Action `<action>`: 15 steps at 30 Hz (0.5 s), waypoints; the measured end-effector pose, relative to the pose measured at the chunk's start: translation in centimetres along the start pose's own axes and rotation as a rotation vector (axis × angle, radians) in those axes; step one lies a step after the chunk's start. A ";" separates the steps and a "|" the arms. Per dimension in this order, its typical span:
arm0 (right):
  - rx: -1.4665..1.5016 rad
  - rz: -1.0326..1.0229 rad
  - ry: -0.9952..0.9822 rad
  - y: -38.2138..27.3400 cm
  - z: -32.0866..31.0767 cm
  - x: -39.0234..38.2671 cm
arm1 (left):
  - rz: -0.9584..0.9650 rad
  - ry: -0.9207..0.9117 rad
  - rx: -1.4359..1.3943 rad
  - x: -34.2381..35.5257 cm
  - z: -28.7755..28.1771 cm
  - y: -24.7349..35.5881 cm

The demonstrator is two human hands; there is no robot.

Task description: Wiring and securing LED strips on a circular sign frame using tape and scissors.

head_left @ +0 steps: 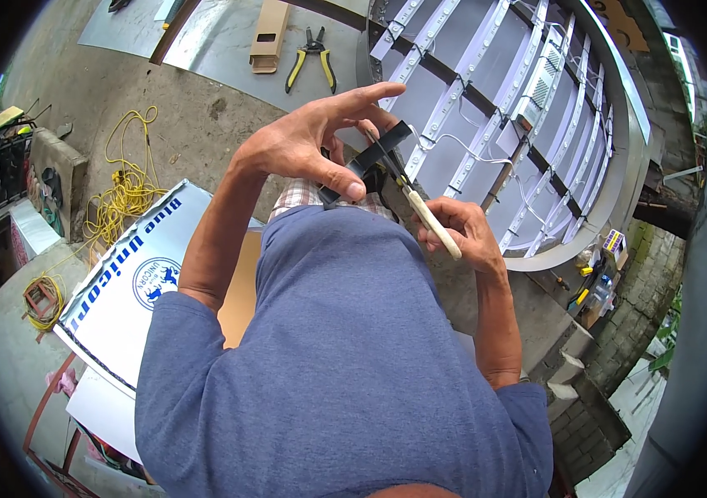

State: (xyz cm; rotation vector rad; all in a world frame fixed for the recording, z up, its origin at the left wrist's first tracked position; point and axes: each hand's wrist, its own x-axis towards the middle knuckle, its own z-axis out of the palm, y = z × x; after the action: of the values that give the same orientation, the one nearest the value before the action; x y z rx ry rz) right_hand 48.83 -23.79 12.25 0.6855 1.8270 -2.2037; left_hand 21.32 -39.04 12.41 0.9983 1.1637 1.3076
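In the head view, my left hand (299,141) grips a flat black piece (382,145) between thumb and fingers, with its index finger stretched out above it. My right hand (469,236) is closed on a tool with a cream handle (431,221), whose dark metal end meets the black piece; exactly how they touch is partly hidden. Just beyond both hands lies a large round metal frame (586,236) fitted with LED strips (455,100), dark crossbars, white wires and a perforated power unit (536,79).
Wire strippers (324,62) and a cardboard box (267,46) lie on a metal sheet at the top. Tangled yellow cord (121,207) is on the concrete at left, near a white printed panel (104,324). Small tools and packages (598,282) sit at the right.
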 end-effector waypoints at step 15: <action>-0.081 0.018 -0.016 0.7 -2.5 -1.0 | -0.030 0.039 0.005 1.0 2.7 -0.6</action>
State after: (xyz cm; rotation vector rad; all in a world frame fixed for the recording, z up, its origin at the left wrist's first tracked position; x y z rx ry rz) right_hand 50.53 -21.67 11.79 0.6637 1.8836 -2.1047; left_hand 24.05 -37.87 12.22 0.9591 1.2077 1.3056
